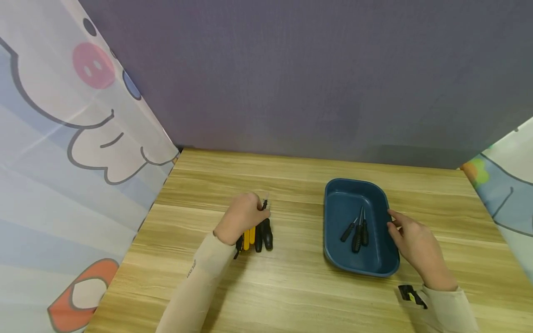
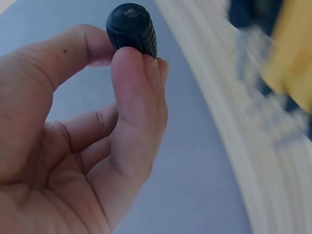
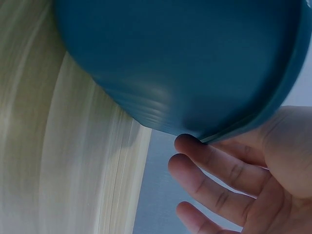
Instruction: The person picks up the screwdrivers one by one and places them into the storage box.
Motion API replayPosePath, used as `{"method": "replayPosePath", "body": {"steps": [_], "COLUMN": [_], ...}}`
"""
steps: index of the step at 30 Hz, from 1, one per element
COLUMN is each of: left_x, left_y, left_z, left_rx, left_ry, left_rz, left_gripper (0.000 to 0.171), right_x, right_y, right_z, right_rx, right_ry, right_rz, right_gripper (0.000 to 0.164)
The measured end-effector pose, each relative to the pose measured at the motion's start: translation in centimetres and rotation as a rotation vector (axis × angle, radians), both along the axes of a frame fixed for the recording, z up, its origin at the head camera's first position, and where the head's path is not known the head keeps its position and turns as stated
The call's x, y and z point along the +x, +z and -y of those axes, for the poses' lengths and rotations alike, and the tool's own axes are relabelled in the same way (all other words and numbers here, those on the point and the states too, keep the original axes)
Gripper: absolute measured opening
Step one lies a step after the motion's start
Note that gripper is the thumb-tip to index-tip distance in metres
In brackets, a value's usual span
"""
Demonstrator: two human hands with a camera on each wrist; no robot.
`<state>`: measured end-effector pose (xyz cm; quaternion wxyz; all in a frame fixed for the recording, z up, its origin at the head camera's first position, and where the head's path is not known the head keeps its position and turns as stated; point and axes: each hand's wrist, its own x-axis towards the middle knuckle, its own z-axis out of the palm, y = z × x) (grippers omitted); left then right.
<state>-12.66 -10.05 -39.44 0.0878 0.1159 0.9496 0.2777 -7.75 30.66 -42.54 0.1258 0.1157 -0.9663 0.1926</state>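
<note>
My left hand (image 1: 245, 215) bends over a row of tools at the left and pinches a screwdriver by its ribbed black handle (image 2: 131, 29) between thumb and fingertips. Beneath that hand lie yellow-handled tools (image 1: 249, 238) and black-handled tools (image 1: 268, 236), their upper parts partly covered by it. At the right, my right hand (image 1: 418, 245) touches the right rim of a blue plastic bin (image 1: 329, 231) with loosely extended fingers (image 3: 214, 190). Inside the bin lie 3 black-handled screwdrivers (image 1: 356, 238), shafts pointing away from me.
A small black object with a yellow patch (image 1: 412, 296) sits beside my right sleeve. The wooden table (image 1: 291, 286) ends at a grey wall or panel (image 1: 291, 83) behind. Cartoon-printed curtains (image 1: 50, 185) hang along the sides.
</note>
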Motion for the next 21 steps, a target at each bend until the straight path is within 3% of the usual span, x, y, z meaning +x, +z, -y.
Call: {"method": "replayPosePath", "body": {"steps": [4,12,21], "left_x": [-0.6,-1.6,-2.0], "left_y": [1.0,2.8,2.9], "left_z": [-2.5,-8.7,-15.2], "left_rx": [0.009,0.056,0.041], "left_ry": [-0.071,-0.181,-0.355], "left_rz": [-0.025,-0.006,-0.03], "left_gripper": [0.053,0.056,0.055], "right_x": [0.0,0.1,-0.1], "right_y": [0.0,-0.1,-0.4], "right_z": [0.1,-0.1,-0.2], "right_rx": [0.002,-0.006,-0.02], "right_ry": [0.003,-0.006,0.014], "right_rz": [-0.002,0.007,-0.033], "right_gripper": [0.034,0.035,0.035]}}
